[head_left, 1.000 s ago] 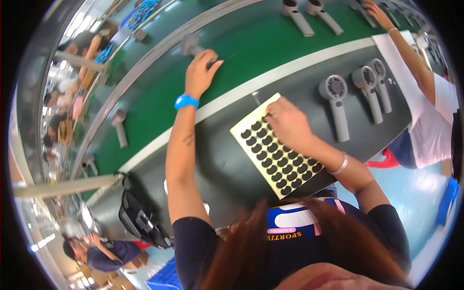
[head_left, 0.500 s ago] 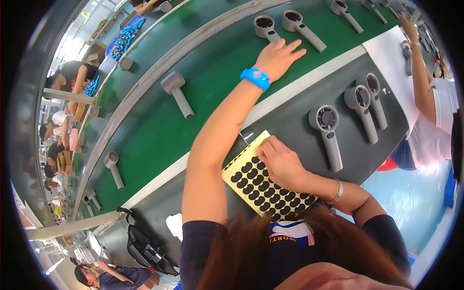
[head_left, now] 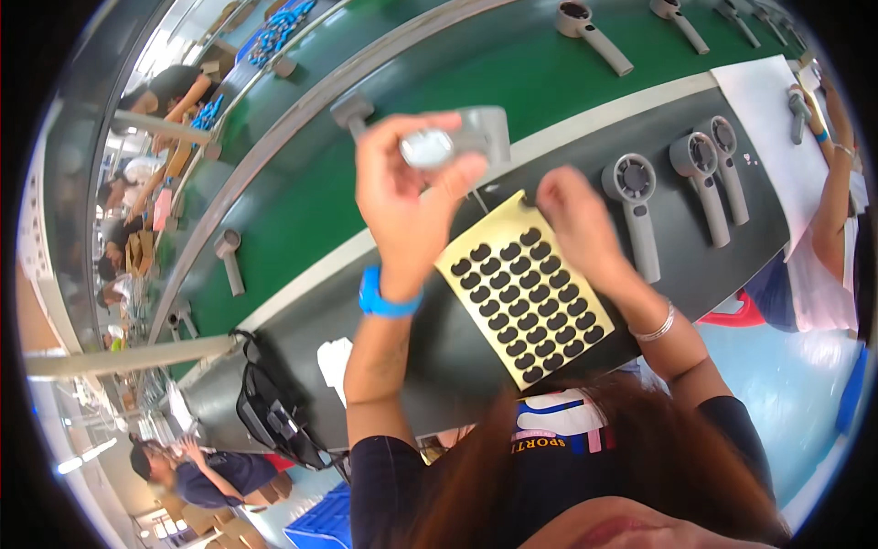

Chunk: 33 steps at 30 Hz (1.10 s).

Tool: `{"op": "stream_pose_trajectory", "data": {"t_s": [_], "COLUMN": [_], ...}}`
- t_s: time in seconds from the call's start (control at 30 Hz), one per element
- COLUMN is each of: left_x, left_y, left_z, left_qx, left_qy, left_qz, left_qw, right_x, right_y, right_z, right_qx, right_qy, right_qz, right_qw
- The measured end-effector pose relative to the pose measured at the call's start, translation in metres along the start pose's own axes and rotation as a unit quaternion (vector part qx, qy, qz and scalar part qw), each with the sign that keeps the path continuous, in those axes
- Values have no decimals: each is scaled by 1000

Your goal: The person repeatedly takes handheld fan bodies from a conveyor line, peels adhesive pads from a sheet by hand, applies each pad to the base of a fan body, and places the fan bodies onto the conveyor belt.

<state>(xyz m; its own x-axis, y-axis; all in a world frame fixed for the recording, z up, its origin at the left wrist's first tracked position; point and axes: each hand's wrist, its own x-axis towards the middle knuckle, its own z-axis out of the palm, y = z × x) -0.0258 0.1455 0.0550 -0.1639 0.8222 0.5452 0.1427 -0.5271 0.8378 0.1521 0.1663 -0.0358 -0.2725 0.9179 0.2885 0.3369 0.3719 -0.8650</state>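
Observation:
My left hand grips a grey handheld fan by its handle above the belt's near edge; the fan is tilted and blurred. Below it lies a yellow sheet with rows of black oval stickers; some spots near its top edge are bare. My right hand is just off the sheet's upper right side, fingers curled together and smeared; what they pinch, if anything, is too small to make out. Beside it on the dark table, a grey handheld fan lies with two others, one of them a fan farther right.
A green conveyor belt runs past the table with several grey fans spaced along it, including a fan at the far side. A black bag and white tissue lie at left. A co-worker's arm is at right.
My left hand took a fan from the belt and brought it back toward me. My right hand moved off the sheet, up and to the right.

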Motion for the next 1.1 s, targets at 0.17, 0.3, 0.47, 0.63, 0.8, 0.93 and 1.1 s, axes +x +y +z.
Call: {"op": "stream_pose_trajectory", "data": {"t_s": [0.17,0.3,0.47,0.63,0.8,0.93,1.1], "left_x": [-112,-142,-150,-150,-153,-153,-152], "left_y": [20,24,30,29,29,29,29], "left_z": [-11,-4,1,-3,-2,-2,-5], "left_qx": [-39,1,-16,-68,-51,-38,-25], "left_qy": [-48,-53,-45,-84,-88,-94,-100], "left_qz": [-81,-82,-102,-129,-123,-113,-108], "left_qw": [995,995,994,986,987,988,989], "right_x": [-26,-61,-79,-86,-90,-89,-89], "right_y": [-46,-95,-103,-105,-105,-106,-106], "right_z": [-29,-37,-38,-37,-37,-37,-37], "right_qx": [137,233,217,203,214,211,205], "right_qy": [16,-84,-137,-121,-110,-112,-113], "right_qz": [12,-12,0,13,31,42,39], "right_qw": [990,969,967,972,970,970,972]}}
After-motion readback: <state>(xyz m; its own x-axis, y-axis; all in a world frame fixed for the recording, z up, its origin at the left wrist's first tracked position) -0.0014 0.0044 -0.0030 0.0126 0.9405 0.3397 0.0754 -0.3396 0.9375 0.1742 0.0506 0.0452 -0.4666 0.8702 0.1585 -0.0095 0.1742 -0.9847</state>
